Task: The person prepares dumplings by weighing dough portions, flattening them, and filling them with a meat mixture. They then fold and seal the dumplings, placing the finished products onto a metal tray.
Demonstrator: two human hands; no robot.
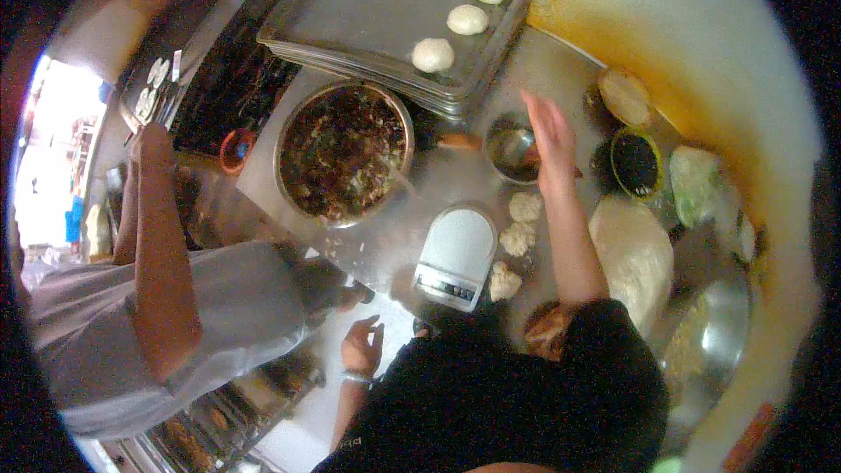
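My right hand [550,135] is raised flat, its fingers together, over the edge of a small metal bowl [509,151]; I see nothing in it. Beside the counter's front edge hangs my left hand [363,345], fingers apart and no object between them. A white kitchen scale [456,249] lies between the two hands, its plate bare. Three lumps of dough [524,207] sit in a row to its right. Beyond my right forearm rests a large mass of dough [634,263]. A big round pan of chopped dark filling [345,151] stands left of the scale.
Stacked metal baking trays [368,0] hold three round dough pieces [432,55] at the back. Along the wall are a yellow-rimmed bowl of dark contents [635,162], a greenish plastic bag [696,184] and a large metal bowl [713,335]. A co-worker in grey [223,315] stands at left.
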